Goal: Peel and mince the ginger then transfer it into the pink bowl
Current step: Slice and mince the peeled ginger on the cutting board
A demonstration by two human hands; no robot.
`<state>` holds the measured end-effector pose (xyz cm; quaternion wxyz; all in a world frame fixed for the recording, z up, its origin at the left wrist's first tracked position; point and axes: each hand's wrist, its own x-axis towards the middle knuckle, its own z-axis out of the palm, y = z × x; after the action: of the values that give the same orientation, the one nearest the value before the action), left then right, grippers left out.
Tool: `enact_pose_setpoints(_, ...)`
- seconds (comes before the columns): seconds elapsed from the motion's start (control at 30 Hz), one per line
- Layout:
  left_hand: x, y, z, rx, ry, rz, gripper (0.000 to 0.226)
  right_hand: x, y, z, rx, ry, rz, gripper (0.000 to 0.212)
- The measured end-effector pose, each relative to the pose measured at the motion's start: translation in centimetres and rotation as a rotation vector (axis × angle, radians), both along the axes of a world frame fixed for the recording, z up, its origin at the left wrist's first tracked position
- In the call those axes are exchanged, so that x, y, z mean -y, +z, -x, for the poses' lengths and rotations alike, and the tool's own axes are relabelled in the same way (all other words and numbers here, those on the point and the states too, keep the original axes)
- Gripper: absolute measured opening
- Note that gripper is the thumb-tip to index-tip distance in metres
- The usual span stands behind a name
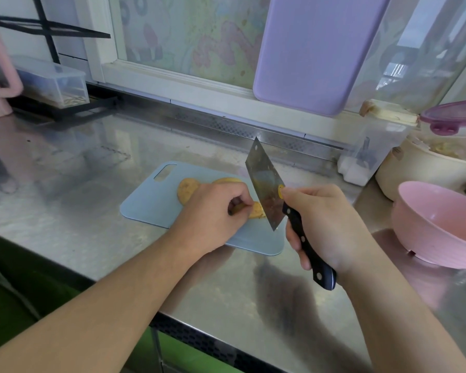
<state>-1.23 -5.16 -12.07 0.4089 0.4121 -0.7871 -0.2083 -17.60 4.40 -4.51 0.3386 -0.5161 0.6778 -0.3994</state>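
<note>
Looking down from the head camera, a stainless steel counter point(97, 184) runs below a window point(189, 36) with patterned film, and a lilac cutting board point(312, 55) leans upright against the sill beyond the hands. A blue cutting board point(151, 200) lies flat on the steel under both hands, its handle slot at the far left corner.

On it, the left hand point(215, 211) curls its fingers round the ginger point(256, 211), pinning it to the board; only a yellow cut end shows, poking out toward the right hand, so the piece seems to lie left to right, though its full length is hidden. Two more ginger lumps point(187, 191) sit just beyond the left hand.

The right hand point(326, 224) grips the black handle of a cleaver point(265, 189), the blade tilted and pointing away, its edge touching or just beside the ginger's cut end. A yellow sliver clings to the blade near the thumb.

Right of the right hand stands the pink bowl point(439, 227), with a cream pot point(414, 168) behind it. Far left of the left hand sit a clear container point(57, 82) on a black rack and a pink object, blurred.
</note>
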Motion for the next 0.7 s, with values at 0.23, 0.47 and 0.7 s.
enact_pose_setpoints(0.23, 0.0, 0.2, 0.0, 0.026, 0.014, 0.0, 0.01, -0.1, -0.2, -0.4, -0.031, -0.006, -0.022, 0.041)
enact_pose_setpoints(0.47, -0.1, 0.4, 0.0, 0.026, 0.008, -0.005, 0.008, 0.2, -0.4, -0.9, -0.071, -0.021, -0.086, 0.042)
enact_pose_setpoints(0.7, -0.2, 0.4, -0.1, -0.01, -0.02, -0.058, 0.012, 1.2, -0.9, -1.3, -0.068, -0.025, -0.095, 0.036)
